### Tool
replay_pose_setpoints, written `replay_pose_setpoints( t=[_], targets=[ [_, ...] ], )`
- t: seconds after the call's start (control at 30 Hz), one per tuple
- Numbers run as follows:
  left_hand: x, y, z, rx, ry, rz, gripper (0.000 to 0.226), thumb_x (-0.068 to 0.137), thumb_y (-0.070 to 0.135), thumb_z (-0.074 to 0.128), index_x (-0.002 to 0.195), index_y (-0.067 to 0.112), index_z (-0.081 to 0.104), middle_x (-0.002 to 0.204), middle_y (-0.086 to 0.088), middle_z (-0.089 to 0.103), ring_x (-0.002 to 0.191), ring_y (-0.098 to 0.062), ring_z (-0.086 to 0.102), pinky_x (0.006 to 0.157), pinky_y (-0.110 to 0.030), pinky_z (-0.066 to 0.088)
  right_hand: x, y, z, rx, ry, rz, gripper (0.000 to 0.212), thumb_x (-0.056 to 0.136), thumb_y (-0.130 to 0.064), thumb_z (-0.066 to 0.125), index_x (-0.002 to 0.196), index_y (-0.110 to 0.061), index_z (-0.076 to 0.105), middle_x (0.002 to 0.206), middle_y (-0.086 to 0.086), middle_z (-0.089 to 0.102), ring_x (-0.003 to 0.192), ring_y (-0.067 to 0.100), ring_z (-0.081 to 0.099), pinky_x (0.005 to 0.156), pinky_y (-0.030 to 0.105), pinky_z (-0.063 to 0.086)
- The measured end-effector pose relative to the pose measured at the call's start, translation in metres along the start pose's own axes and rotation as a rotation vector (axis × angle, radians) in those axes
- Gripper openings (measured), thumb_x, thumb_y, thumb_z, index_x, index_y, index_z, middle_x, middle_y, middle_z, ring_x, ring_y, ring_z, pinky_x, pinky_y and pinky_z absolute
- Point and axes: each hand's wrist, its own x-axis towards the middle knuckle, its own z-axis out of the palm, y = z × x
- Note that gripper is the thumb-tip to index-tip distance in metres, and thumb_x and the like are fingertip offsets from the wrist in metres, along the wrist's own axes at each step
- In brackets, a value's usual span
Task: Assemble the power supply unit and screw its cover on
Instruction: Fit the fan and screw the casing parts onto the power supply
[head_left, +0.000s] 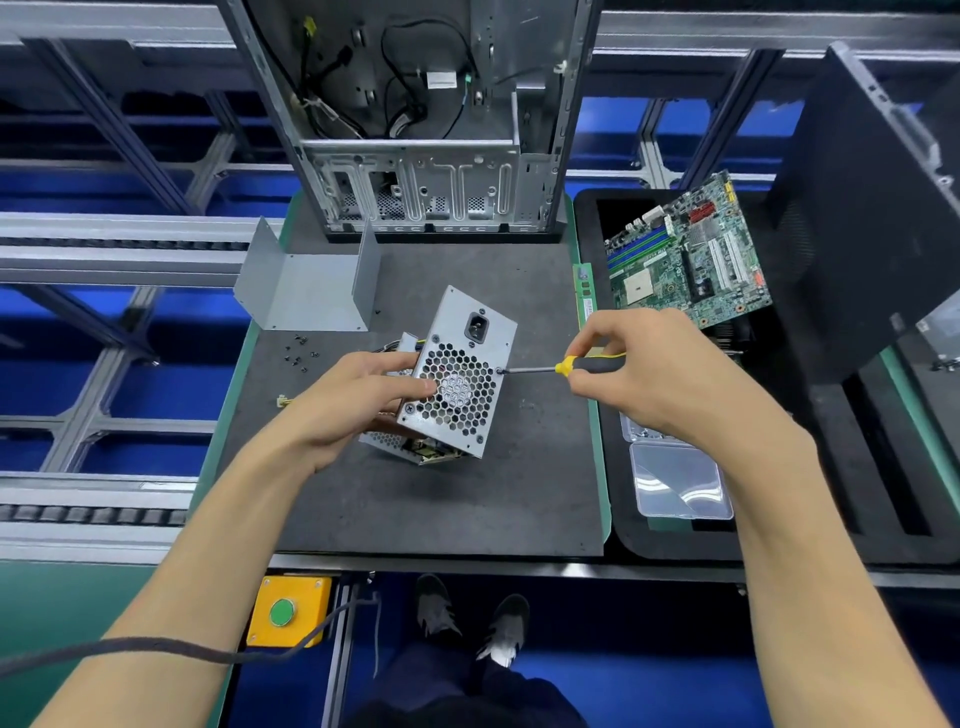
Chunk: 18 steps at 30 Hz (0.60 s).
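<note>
Nearest us, a yellow button box (289, 611) with a green button hangs below the bench edge. On the dark mat (467, 499), our left hand (358, 400) grips the power supply unit (457, 374), thumb across the honeycomb fan grille and fingers curled behind the body, holding it tilted up on one corner. Our right hand (649, 374) wraps around the handle of the screwdriver (571, 365), whose tip meets a screw (500, 371) at the grille's right edge. Left of the unit lie loose screws (298, 353). Beyond them rests the bent grey cover (306, 286), off the unit. To the right, a motherboard (685, 254) sits in a black tray (675, 540). Farthest stands an open computer case (421, 130).
</note>
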Motion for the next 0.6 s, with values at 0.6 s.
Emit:
replay_pose_setpoints(
  t=[0.6],
  targets=[
    [0.003, 0.004, 0.013, 0.064, -0.01, 0.026, 0.026, 0.094, 0.012, 0.066, 0.117, 0.021, 0.071, 0.105, 0.001, 0.079, 0.099, -0.02, 0.074, 0.08, -0.025, 0.054, 0.02, -0.023, -0.022, -0.339, -0.365, 0.117, 0.039, 0.102, -0.037, 0.052, 0.085, -0.013, 0.076, 0.068, 0.002, 0.064, 0.072, 0.026, 0.059, 0.066, 0.032, 0.048]
  ],
)
